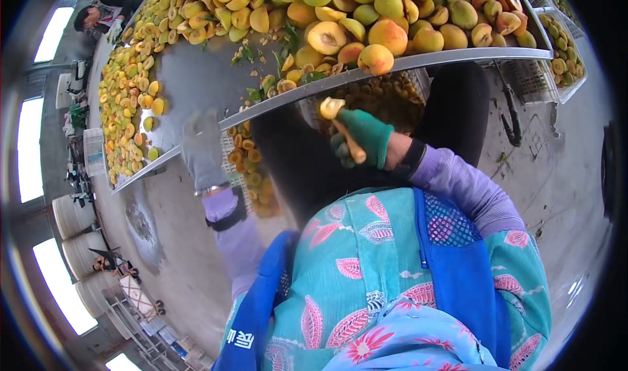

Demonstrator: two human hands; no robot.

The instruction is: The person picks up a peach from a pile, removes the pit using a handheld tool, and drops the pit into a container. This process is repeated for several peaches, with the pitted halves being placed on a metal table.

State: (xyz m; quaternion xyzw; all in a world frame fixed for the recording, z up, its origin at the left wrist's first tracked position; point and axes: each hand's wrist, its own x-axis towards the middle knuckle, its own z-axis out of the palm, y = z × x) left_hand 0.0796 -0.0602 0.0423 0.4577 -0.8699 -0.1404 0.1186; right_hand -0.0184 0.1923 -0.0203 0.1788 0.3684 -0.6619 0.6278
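My right hand (pixel 366 137), in a green glove, is closed round the wooden handle of a small tool (pixel 332 108) with a curved, pale yellowish head. It is in front of the metal table's edge, over my lap. My left hand (pixel 201 145), in a greyish glove, is smeared by motion beside the table's corner, above a crate of fruit halves; its fingers cannot be made out. Whole and halved yellow-orange fruits (pixel 327 37) are heaped on the metal table (pixel 196 76).
Below the table edge stand a crate of fruit halves (pixel 252 168) and a container of darker pieces (pixel 386 99). More white crates (pixel 533 80) stand at the right. Another person (pixel 108 16) is at the far left. White tubs (pixel 72 217) line the left side.
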